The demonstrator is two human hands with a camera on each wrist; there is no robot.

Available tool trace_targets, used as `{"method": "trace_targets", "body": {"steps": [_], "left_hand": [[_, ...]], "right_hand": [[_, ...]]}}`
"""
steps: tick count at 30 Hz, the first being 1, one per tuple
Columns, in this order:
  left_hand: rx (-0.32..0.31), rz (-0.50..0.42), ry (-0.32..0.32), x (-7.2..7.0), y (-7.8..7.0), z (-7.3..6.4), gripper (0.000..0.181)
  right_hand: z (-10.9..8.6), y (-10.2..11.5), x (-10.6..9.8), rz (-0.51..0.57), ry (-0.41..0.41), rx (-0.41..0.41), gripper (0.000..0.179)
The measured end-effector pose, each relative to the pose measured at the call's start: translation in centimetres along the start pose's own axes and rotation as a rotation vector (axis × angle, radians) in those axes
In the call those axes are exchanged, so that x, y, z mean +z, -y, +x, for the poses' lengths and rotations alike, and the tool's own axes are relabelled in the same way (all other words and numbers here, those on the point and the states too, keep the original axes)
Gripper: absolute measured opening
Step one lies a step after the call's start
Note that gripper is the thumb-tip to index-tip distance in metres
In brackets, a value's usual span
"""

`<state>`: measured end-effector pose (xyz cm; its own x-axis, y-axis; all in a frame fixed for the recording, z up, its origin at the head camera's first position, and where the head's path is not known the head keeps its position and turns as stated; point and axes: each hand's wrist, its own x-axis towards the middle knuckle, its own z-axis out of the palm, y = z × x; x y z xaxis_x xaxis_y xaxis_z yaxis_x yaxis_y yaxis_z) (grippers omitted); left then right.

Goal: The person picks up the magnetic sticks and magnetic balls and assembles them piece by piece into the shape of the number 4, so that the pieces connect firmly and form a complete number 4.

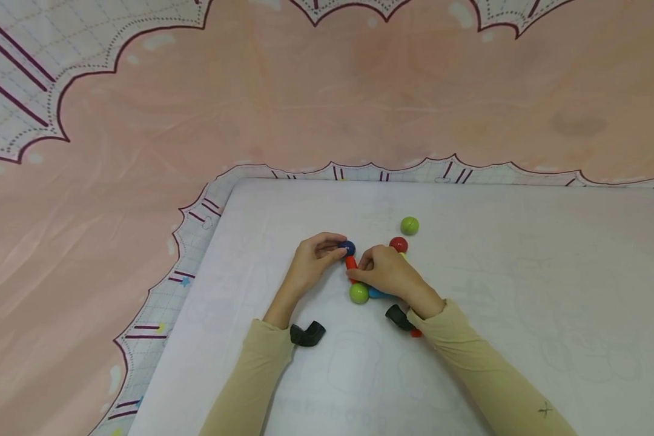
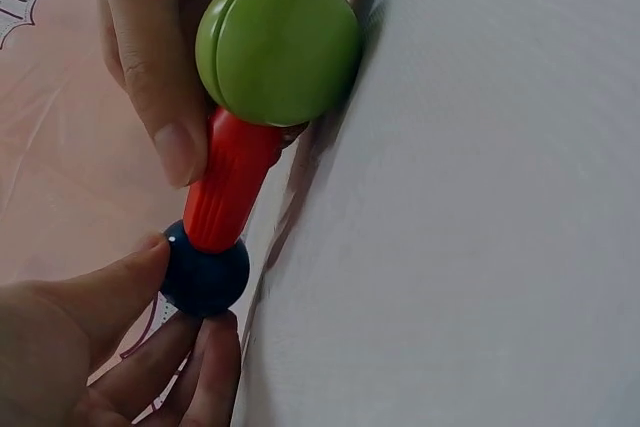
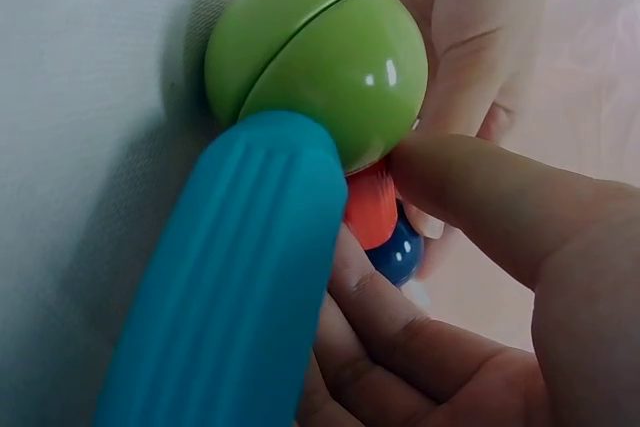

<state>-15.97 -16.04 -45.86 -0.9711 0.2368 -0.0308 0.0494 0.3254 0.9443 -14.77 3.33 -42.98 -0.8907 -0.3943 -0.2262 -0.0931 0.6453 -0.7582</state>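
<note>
My left hand (image 1: 308, 264) pinches a dark blue ball (image 2: 205, 269) between thumb and fingertips. A ribbed red rod (image 2: 232, 182) has one end against that ball and the other against a light green ball (image 2: 280, 47). My right hand (image 1: 390, 270) grips the red rod between thumb and fingers, close to the green ball. A ribbed blue rod (image 3: 225, 277) also meets the green ball and runs back under the right hand in the head view. Past the right hand lies a red ball (image 1: 398, 244), with a bit of a yellow piece (image 1: 402, 256) showing; the hand hides the rest.
A second green ball (image 1: 409, 226) lies apart, farther back on the white board (image 1: 523, 272). The black curved pieces (image 1: 307, 334) are by the sleeves, one each side. A red piece (image 1: 416, 333) peeks out beside the right sleeve. Patterned pinkish cloth (image 1: 360, 103) surrounds the board.
</note>
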Motion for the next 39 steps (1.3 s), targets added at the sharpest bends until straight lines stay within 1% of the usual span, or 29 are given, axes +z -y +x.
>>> {"method": "trace_targets", "body": {"steps": [3, 6, 11, 14, 17, 20, 22, 26, 29, 31, 34, 36, 39], "left_hand": [[-0.014, 0.005, 0.004, 0.0, -0.1, 0.0, 0.03], [-0.022, 0.033, 0.013, 0.0, -0.3, 0.0, 0.028], [-0.033, 0.099, 0.021, 0.0, -0.7, -0.1, 0.027], [-0.051, 0.133, 0.003, 0.1, -1.0, -0.3, 0.029], [-0.063, 0.185, -0.038, 0.3, -1.4, -0.8, 0.032], [-0.058, 0.227, -0.074, 0.4, -1.8, -1.5, 0.033], [-0.049, 0.239, -0.077, 0.4, -2.0, -1.9, 0.033], [-0.052, 0.255, -0.058, 0.6, -2.4, -3.0, 0.032], [-0.078, 0.254, -0.042, 1.0, -2.7, -3.7, 0.034], [-0.094, 0.256, -0.035, 1.3, -2.8, -4.0, 0.038], [-0.104, 0.267, -0.017, 1.9, -2.8, -4.2, 0.047], [-0.099, 0.276, -0.007, 2.1, -2.7, -4.3, 0.052], [-0.091, 0.282, 0.004, 2.4, -2.6, -4.3, 0.055]], "right_hand": [[-0.1, 0.0, -0.1, 0.003, -0.004, -0.009, 0.025], [-0.4, 0.1, -0.4, 0.006, -0.013, -0.03, 0.022], [-1.3, 0.1, -1.1, 0.012, -0.03, -0.093, 0.016], [-2.0, 0.0, -1.6, 0.017, -0.042, -0.131, 0.013], [-2.9, -0.4, -2.3, 0.013, -0.06, -0.16, 0.012], [-4.0, -1.0, -3.1, 0.011, -0.085, -0.15, 0.012], [-4.7, -1.4, -3.7, 0.008, -0.098, -0.139, 0.013], [-6.0, -2.3, -4.7, -0.007, -0.116, -0.133, 0.011], [-6.8, -3.3, -5.0, -0.024, -0.131, -0.135, 0.009], [-7.2, -3.9, -5.0, -0.036, -0.14, -0.127, 0.009], [-7.6, -4.8, -5.0, -0.05, -0.15, -0.12, 0.012], [-7.8, -5.3, -4.9, -0.055, -0.152, -0.118, 0.017], [-8.0, -5.9, -4.6, -0.045, -0.145, -0.102, 0.025]]}}
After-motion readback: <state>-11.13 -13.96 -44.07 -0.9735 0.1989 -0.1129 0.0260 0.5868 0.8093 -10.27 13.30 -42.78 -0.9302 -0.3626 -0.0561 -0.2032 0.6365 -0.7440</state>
